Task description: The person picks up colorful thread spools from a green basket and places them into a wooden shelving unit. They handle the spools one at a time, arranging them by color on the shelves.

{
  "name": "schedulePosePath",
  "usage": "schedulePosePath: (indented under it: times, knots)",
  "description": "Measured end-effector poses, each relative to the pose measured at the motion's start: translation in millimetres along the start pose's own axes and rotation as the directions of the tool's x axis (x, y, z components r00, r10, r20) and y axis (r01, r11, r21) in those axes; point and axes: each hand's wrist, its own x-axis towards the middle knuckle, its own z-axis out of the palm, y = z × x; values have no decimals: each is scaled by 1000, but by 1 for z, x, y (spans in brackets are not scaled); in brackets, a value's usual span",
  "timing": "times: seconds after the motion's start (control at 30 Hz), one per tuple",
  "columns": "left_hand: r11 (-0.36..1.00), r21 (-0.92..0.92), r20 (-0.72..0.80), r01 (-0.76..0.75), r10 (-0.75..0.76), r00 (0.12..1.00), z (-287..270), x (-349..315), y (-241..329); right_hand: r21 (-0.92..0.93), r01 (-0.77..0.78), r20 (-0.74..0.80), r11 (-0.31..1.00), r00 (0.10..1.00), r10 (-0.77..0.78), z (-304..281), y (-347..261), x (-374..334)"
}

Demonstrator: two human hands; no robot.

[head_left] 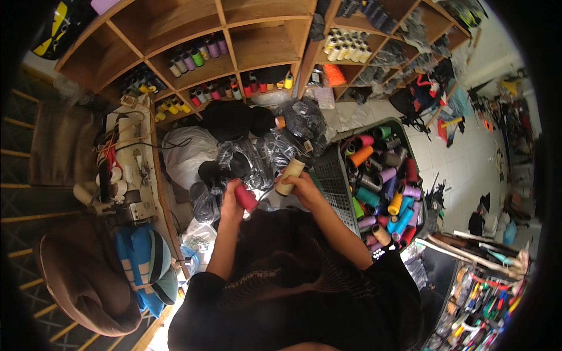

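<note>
Currently looks like spool handling: left hand grips red spool, right hand grips beige spool near crate, and releasing either calls for a looser grip.

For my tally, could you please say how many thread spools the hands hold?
2: a pinkish-red thread spool in the left hand and a beige thread spool in the right hand.

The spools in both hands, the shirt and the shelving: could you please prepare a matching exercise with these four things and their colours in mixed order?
Things:
1. Left spool, in the left hand
2. Right spool, in the right hand
3. Shirt
4. Shelving

Colours:
A. Black
B. Brown
C. Cream
D. Red

Pairs: 1-D, 2-C, 3-A, 4-B
</note>
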Motion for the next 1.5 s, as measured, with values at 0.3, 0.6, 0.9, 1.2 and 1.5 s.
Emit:
schedulePosePath:
  times: [0.3, 0.6, 0.9, 1.2, 1.5]
  knots:
    - [998, -39, 112, -48, 52, 992, 38, 70, 29, 47, -154, 128, 987, 981, 147, -7, -39, 122]
    - [978, 87, 124, -189, 178, 976, 41, 161, 19, 44, 5, -28, 999, 1000, -3, -14, 8, 267]
    - [975, 89, 171, -202, 185, 968, -112, 433, -97, -1, 72, -60, 997, 996, -72, -128, 232, 482]
    - [839, 330, 413, -433, 284, 865, -159, 546, -86, -119, 104, 232, 987, 970, -75, -166, 290, 506]
    - [-93, 347, 567, -933, 814, 130, -26, 564, 56, 333, -72, 204, 940, 979, 3, -197, 317, 571]
